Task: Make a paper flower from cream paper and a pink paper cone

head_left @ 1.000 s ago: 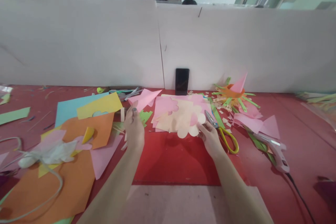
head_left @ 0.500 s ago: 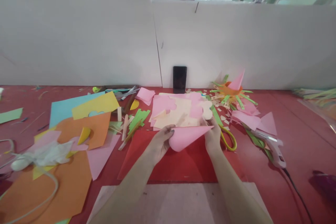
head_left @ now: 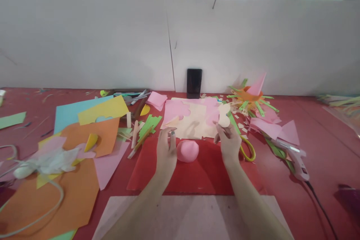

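A small rounded pink paper piece (head_left: 187,150) lies on a red sheet (head_left: 197,176) between my two hands. My left hand (head_left: 166,150) stands just left of it with fingers raised and apart, its thumb side close to the piece's edge. My right hand (head_left: 229,143) hovers to the right, clear of the piece, fingers loosely spread and holding nothing. Behind the hands lie cream and pink sheets with cut-outs (head_left: 194,118). Yellow-handled scissors (head_left: 248,150) rest just right of my right hand.
A glue gun (head_left: 296,159) with its cord lies at the right. A black phone (head_left: 194,83) leans on the partition. Orange, blue and yellow sheets (head_left: 84,135) cover the left side, with a white cable (head_left: 42,217). Pink triangles and a paper flower (head_left: 249,97) sit back right.
Both hands held a pink paper cone half a second ago. Now the pink paper lies as a small rounded piece on the red sheet, and both hands have opened and drawn apart.
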A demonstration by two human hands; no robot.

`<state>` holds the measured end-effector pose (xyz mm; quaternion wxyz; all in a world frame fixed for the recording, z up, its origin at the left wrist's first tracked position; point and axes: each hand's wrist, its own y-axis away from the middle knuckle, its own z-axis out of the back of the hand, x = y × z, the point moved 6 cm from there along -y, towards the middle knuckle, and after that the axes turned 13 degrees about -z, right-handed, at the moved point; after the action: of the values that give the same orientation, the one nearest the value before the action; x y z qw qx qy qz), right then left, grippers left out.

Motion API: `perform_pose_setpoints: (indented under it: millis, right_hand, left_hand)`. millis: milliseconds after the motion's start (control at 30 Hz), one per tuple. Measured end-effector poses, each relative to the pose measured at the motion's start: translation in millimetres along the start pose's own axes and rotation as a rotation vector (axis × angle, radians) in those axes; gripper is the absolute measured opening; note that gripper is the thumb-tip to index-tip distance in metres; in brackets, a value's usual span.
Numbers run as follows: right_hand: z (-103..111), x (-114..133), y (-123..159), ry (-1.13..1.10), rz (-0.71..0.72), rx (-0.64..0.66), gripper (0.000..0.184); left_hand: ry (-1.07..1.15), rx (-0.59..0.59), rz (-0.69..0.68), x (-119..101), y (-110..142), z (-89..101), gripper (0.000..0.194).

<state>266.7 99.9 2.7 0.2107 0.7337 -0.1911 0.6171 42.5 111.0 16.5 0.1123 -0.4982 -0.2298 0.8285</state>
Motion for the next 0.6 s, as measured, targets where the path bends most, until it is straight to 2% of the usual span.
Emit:
perform_pose_setpoints:
  millis: [133,233,367,433,600]
  right_hand:
    - [-1.4,3.8,8.0,0.089,-0.019,-0.028,0.025]
    - [-1.1,11.3,14.7,0.109,0.01,-0.027,0.024]
    - [2.0,28.7,25.7,0.193,0.144,-0.023,0.021]
    - [3.4,36.6,32.1,0.249,0.231,-0.033,0.018]
    - [0.6,43.1,47.9,0.308,0.4,-0.007,0.014]
  left_hand:
    - [0.129,-0.028,-0.292,-29.2,12.1,3.2,0.032]
    - [0.08,0.11,-0.399,-37.8,20.2,-7.9,0.044]
    - [0.095,0.334,-0.221,-30.5,24.3,-29.1,0.066]
    - [0.183,0.393,-0.13,-28.5,25.6,-35.0,0.073]
    - [0.408,0.424,-0.034,-24.7,27.5,-36.4,0.077]
